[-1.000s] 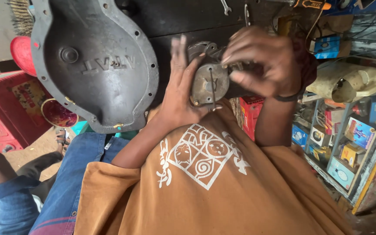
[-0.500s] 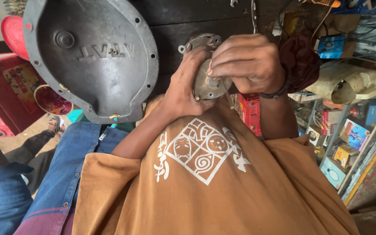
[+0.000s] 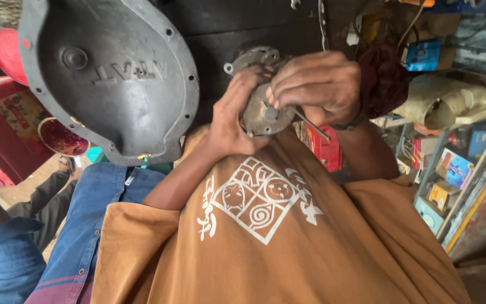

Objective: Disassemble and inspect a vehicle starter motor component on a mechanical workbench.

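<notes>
A small round metal part (image 3: 262,112) sits between the two hands, held up in front of the chest, just above the white printed emblem on the brown shirt (image 3: 288,247). The part is a dull grey disc of cast metal, worn and grimy, with a raised hub at its centre and a flanged housing with lug ears rising behind it. Its face looks matt and pitted rather than polished.

The left hand (image 3: 234,115) cups the disc from its side, palm against the rim and fingers wrapped up behind the housing, so its grip is clamped on the part. The right hand (image 3: 316,84) comes over from the other side, fingertips closed on the disc's upper edge; a thin dark metal rod (image 3: 312,125), a tool shaft of some kind, slants out below that hand. Whether the right hand pinches the rod or only the disc cannot be told for sure.

Beside the hands hangs a big domed cast-metal cover (image 3: 113,79), dark grey, rough-skinned, with bolt holes round its flange and raised lettering. Behind it lies a red case (image 3: 1,135). Blue jeans (image 3: 94,225) show below the cover. On the far side stand shelves (image 3: 451,169) of small coloured boxes.
</notes>
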